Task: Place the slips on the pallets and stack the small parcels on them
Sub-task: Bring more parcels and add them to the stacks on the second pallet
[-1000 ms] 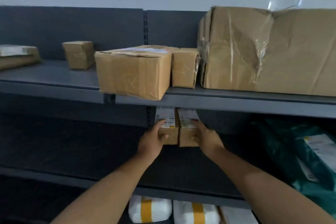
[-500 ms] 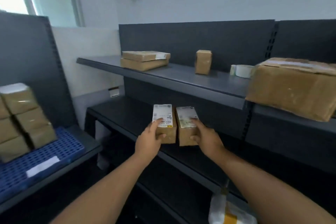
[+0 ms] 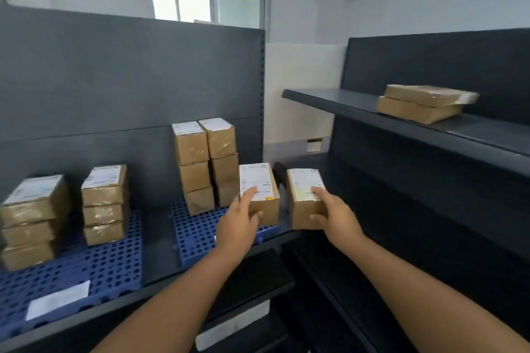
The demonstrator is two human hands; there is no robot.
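My left hand grips a small brown parcel with a white label on top, held over the right blue pallet. My right hand holds a second small labelled parcel just right of that pallet's edge. Two three-high stacks of small parcels stand at the back of the right pallet. The left blue pallet carries two more three-high stacks and a white slip near its front. My left hand hides most of a slip on the right pallet.
A dark shelf unit stands at the right, with two flat brown parcels on its upper shelf. The pallets rest on a dark shelf with a tall back panel. A window is behind.
The view has swung left from the right shelves to the pallet shelf. Both hands have carried their parcels along, now slightly apart, over and beside the right pallet.
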